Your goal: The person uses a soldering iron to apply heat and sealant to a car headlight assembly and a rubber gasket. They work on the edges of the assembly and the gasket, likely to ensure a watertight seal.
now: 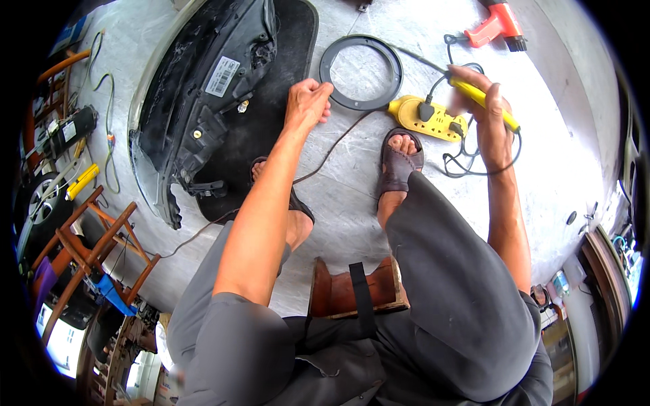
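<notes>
A dark flat ring (328, 57) lies on the grey floor in front of me. My left hand (308, 105) is closed in a pinch on its lower left edge. My right hand (493, 118) is wrapped round the yellow handle of a soldering iron (477, 92). The iron's thin metal shaft points up and left toward the ring's upper right rim; whether the tip touches it I cannot tell. From the handle's end a dark cord loops down beside a yellow power strip (410, 115), which has black plugs in it and lies just right of the ring.
A car headlight assembly (203, 115) rests on a black mat (295, 40) at the left. A red heat gun (493, 28) lies at the far right. My sandalled feet flank a brown cable on the floor. Wooden frames (95, 254) and a wheel (42, 199) stand far left.
</notes>
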### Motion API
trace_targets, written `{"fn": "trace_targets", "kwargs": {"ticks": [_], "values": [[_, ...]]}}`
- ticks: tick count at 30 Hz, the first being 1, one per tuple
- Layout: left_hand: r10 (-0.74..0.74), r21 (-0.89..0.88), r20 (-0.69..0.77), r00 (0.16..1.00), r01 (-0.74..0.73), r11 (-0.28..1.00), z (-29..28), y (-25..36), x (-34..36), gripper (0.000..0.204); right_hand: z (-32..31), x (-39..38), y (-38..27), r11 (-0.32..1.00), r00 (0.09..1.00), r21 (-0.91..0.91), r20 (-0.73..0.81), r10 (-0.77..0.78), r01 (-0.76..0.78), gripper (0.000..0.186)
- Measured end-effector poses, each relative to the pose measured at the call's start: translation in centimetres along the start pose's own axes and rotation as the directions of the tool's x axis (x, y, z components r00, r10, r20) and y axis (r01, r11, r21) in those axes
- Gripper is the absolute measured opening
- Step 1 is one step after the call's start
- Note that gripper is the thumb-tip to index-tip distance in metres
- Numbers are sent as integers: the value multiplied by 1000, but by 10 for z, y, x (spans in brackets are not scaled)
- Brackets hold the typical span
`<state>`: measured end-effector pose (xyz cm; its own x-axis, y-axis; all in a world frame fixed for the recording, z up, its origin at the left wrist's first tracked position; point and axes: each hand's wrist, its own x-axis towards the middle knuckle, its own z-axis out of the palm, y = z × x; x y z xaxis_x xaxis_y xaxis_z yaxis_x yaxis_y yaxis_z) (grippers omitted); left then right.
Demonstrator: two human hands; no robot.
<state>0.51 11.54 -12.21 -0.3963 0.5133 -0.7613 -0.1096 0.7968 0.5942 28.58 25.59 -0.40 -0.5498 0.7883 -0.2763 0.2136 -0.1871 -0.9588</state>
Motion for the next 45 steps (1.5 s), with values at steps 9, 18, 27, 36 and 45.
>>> {"fn": "trace_targets", "kwargs": {"ticks": [9,18,27,36,45], "values": [[677,685,-69,733,-459,566,19,19,-5,72,17,36,14,947,981,-299,-111,-160,120,31],[669,792,269,692,-554,255,25,40,21,116,19,52,33,772,915,-533,9,-404,346,23],[535,872,277,798,-443,208,37,50,19,127,17,59,43,773,919,-529,35,-393,351,22],[526,877,231,818,-409,252,44,50,13,126,17,59,50,758,910,-533,63,-409,377,24],[533,872,219,818,-409,270,46,48,13,126,23,62,47,702,900,-584,128,-417,408,22]]}}
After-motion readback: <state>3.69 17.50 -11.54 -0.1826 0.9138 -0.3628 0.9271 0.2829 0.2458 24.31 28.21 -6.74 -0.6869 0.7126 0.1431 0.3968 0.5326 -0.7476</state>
